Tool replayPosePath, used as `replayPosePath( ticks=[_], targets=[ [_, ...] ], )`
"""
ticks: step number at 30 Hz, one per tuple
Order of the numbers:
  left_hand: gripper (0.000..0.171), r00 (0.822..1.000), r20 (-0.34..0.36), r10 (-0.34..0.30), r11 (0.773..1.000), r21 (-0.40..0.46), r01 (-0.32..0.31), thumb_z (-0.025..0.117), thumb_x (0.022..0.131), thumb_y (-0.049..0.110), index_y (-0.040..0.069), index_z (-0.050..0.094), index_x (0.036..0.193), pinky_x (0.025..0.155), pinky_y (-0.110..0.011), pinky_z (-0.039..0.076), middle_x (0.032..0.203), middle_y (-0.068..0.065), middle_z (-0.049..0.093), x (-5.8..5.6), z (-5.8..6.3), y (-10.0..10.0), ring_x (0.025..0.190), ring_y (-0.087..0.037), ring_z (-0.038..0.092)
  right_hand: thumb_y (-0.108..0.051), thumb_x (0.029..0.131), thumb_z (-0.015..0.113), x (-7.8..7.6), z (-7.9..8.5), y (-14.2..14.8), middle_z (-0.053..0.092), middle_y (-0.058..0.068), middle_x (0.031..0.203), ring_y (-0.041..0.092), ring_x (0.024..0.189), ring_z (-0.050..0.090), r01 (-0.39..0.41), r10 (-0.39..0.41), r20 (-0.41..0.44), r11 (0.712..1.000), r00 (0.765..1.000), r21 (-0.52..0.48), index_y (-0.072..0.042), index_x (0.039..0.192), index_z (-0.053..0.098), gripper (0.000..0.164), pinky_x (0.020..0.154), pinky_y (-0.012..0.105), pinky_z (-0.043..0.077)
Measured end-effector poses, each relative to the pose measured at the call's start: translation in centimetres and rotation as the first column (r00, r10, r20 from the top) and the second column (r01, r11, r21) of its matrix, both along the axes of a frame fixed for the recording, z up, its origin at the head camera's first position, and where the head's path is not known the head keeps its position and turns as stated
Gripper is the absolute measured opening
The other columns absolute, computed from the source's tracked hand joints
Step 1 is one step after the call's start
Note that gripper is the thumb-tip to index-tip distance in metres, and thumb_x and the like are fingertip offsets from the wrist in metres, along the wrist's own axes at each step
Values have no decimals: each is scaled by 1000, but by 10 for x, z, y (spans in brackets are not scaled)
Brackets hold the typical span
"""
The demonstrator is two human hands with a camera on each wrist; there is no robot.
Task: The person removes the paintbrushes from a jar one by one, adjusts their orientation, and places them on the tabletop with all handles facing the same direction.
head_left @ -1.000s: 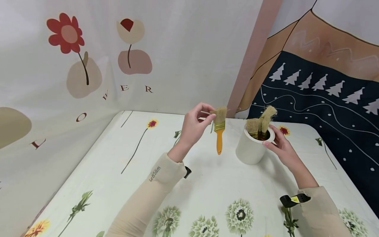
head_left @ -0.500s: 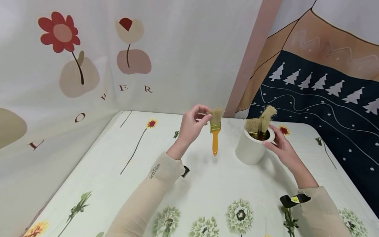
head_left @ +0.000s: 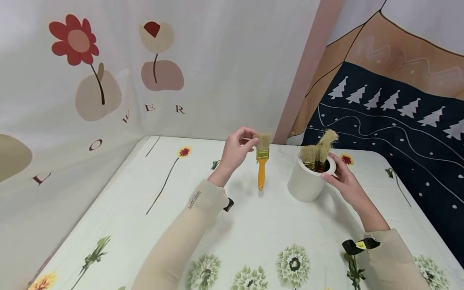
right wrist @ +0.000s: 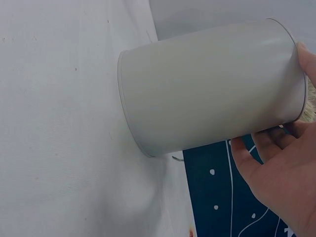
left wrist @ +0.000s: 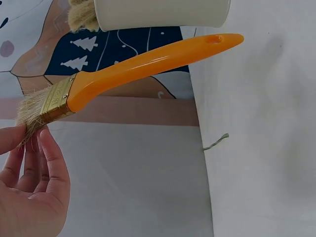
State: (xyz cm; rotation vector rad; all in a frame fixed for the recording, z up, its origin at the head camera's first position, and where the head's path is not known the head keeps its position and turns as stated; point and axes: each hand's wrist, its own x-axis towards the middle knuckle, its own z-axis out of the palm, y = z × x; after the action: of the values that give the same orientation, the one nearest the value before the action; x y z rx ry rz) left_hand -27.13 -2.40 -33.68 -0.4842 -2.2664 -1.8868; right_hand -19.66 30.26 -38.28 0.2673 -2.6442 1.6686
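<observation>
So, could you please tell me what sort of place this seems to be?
Probably an indoor tabletop corner, perhaps set up for recording: a flower-printed table, a patterned cloth backdrop close behind it, and a black wrist device on the person.

We've got a paintbrush [head_left: 262,158] pinched by the bristles [head_left: 263,141] in our left hand [head_left: 235,150], handle [head_left: 261,174] down, and our right hand [head_left: 347,184] holding a white pot [head_left: 305,186] of brushes [head_left: 324,150].

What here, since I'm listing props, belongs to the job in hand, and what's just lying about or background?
In use:
orange-handled bristle paintbrush
off-white cylindrical container
pale-bristled brushes inside it

Background:
white flower-printed tablecloth
navy tree-printed fabric
</observation>
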Motion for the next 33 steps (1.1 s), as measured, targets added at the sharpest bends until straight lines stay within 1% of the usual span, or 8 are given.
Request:
replayPosePath(
  ticks=[4,11,15,17,20,24,26,33],
  targets=[
    [17,999,39,3,1000,-21,-2,65,97,12,5,65,113,77,-27,61,108,-14,70,-7,-5,3,94,-27,70,-22,103,56,0,0,0,3,17,168,46,152,10,2,-2,1,1000,1000,-5,-12,161,4,79,102,-1,31],
    [19,993,118,9,1000,-21,-7,65,97,11,4,65,114,78,-28,61,111,-16,71,-19,-16,6,96,-28,71,-22,103,55,-1,0,0,4,17,168,45,152,12,-1,1,-1,1000,1000,-10,-13,161,4,78,102,-1,33],
    [20,985,169,27,999,-28,-22,64,97,11,4,65,116,78,-27,61,113,-15,70,-28,-26,6,97,-28,71,-21,103,56,-2,0,0,4,19,168,46,151,13,-9,9,-8,1000,1000,-19,-11,161,4,78,100,-1,34],
    [20,981,190,31,999,-29,-26,63,98,12,5,65,117,82,-31,61,114,-15,70,-31,-31,5,99,-28,71,-20,103,56,-3,0,0,4,19,168,47,151,12,-12,12,-8,1000,1000,-21,-11,161,4,78,100,-1,34],
    [21,976,216,35,999,-36,-28,63,98,13,5,64,118,83,-32,61,114,-15,69,-35,-37,3,100,-28,71,-21,103,56,-3,-1,0,4,18,168,47,151,11,-15,15,-6,1000,1000,-21,-11,161,4,78,100,-1,34],
    [20,968,250,31,999,-46,-20,63,98,13,5,65,117,76,-24,59,114,-15,70,-41,-46,4,98,-28,71,-20,103,56,-3,0,0,4,18,168,46,152,10,-18,18,-4,999,1000,-27,-10,161,4,78,100,-1,33],
    [20,961,275,26,999,-49,-13,63,98,13,4,65,116,76,-24,59,114,-15,70,-44,-52,5,98,-27,71,-20,103,56,-2,0,1,4,18,168,46,152,10,-19,18,-5,999,1000,-29,-10,161,4,78,101,-1,33],
    [19,943,331,35,996,-89,-6,62,99,13,3,66,115,81,-30,62,114,-17,70,-50,-74,12,94,-25,72,-19,103,56,-1,0,0,4,19,168,47,152,10,-15,15,-11,999,1000,-37,-9,161,5,78,101,-2,32]
  ],
)
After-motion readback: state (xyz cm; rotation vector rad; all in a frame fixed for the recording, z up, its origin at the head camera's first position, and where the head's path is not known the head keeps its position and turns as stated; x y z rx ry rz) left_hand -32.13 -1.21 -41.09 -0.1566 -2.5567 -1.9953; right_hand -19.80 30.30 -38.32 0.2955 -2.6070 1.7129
